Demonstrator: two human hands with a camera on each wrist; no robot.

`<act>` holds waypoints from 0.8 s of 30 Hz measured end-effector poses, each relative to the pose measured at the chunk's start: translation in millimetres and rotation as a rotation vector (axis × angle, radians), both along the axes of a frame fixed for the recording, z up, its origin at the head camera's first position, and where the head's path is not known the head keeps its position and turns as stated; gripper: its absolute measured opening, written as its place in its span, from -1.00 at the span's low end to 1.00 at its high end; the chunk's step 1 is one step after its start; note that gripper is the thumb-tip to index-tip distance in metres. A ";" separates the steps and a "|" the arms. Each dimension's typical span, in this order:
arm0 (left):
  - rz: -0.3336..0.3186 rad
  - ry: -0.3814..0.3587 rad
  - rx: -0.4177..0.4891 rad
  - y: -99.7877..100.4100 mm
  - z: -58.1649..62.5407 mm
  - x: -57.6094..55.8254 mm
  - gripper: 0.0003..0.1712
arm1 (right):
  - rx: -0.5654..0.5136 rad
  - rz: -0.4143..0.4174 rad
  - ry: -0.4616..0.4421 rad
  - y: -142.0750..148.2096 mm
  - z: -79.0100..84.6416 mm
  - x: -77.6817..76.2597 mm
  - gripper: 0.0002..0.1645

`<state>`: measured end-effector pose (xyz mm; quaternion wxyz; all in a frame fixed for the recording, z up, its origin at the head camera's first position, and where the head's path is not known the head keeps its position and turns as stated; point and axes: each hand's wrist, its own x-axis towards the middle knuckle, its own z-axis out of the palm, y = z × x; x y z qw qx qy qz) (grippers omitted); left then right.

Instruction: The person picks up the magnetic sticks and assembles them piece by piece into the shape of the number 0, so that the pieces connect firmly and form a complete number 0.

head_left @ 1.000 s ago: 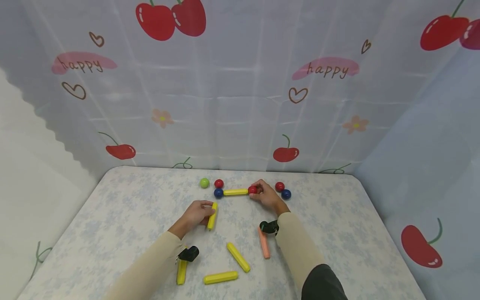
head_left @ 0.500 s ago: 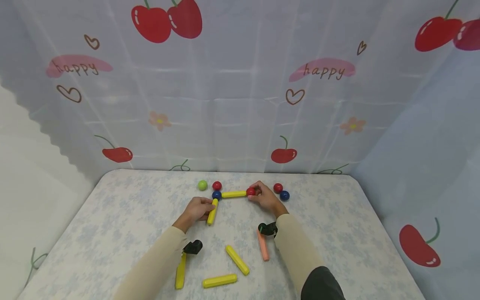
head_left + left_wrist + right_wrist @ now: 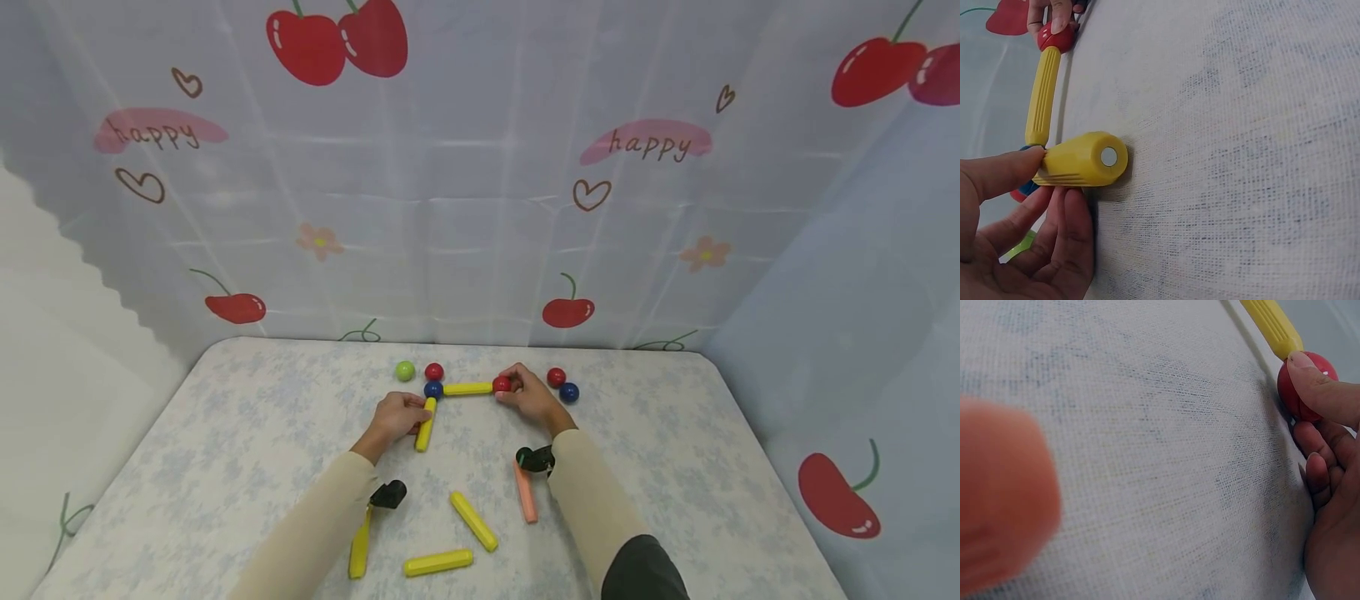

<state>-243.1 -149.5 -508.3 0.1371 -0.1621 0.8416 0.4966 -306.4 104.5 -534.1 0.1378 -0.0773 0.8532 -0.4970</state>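
Observation:
My left hand (image 3: 396, 415) pinches a yellow stick (image 3: 425, 427) between thumb and fingers, close to its far end. That end meets a blue ball (image 3: 433, 389). From the ball a second yellow stick (image 3: 468, 388) runs right to a red ball (image 3: 501, 383), which my right hand (image 3: 531, 397) holds between thumb and fingers. The two sticks form a corner at the blue ball. In the left wrist view, the near end of the held stick (image 3: 1075, 161) shows a round silver disc. Thumb and fingers partly cover the red ball (image 3: 1297, 394) in the right wrist view.
A green ball (image 3: 405, 371) and another red ball (image 3: 434, 372) lie by the corner. Right of my right hand are a red ball (image 3: 556, 377) and a blue ball (image 3: 569, 392). Nearer lie an orange stick (image 3: 527, 493) and several yellow sticks (image 3: 474, 521). A printed cloth hangs behind.
My left hand has brought its yellow stick up to the blue ball, closing the gap between them. My right hand stays on the red ball.

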 end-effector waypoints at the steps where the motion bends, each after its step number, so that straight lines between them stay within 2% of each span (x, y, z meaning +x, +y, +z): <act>1: 0.000 0.000 -0.009 0.6 0.4 0.3 -0.68 | -0.002 -0.001 0.001 0.4 -0.2 0.0 -0.64; 9: 0.012 -0.012 0.000 -0.9 2.2 2.6 -0.66 | -0.008 0.005 0.011 0.8 0.1 1.6 -0.64; 14: 0.009 -0.012 0.002 -11.3 3.8 0.8 -0.64 | -0.002 0.007 0.002 -1.4 0.1 2.6 -0.63; 17: 0.020 0.005 -0.035 -22.6 6.5 -5.3 -0.61 | -0.003 0.013 -0.002 -0.9 0.4 2.7 -0.62; 24: 0.056 0.052 -0.140 -46.9 10.6 -27.9 -0.53 | -0.003 0.014 0.012 2.3 -1.6 -0.7 -0.60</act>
